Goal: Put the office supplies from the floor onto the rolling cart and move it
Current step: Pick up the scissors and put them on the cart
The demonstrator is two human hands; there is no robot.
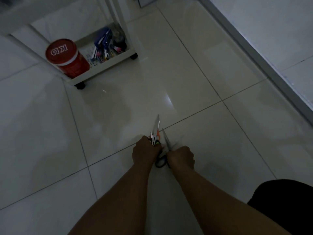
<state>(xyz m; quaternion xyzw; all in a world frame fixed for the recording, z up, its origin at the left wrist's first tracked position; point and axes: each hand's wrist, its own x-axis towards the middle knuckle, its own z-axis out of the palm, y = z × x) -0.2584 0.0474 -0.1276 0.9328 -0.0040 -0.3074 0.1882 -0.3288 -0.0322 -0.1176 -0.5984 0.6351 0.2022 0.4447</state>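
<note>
Low over the tiled floor, my left hand (146, 150) is closed around a bundle of scissors with orange handles (156, 128), blades pointing away from me. Right beside it, my right hand (181, 156) grips a second pair of scissors with a black handle (160, 161), its grey blade (166, 139) also pointing away. The white rolling cart (108, 64) stands on black wheels at the upper left. Its bottom shelf holds a red round tin (67, 58), a bunch of pens and markers (103, 46) and a dark bottle (119, 39).
Glossy white floor tiles (186, 73) stretch between me and the cart. A grey metal door track or threshold (264, 55) runs diagonally along the right side. Part of my dark clothing (284, 206) shows at the bottom right.
</note>
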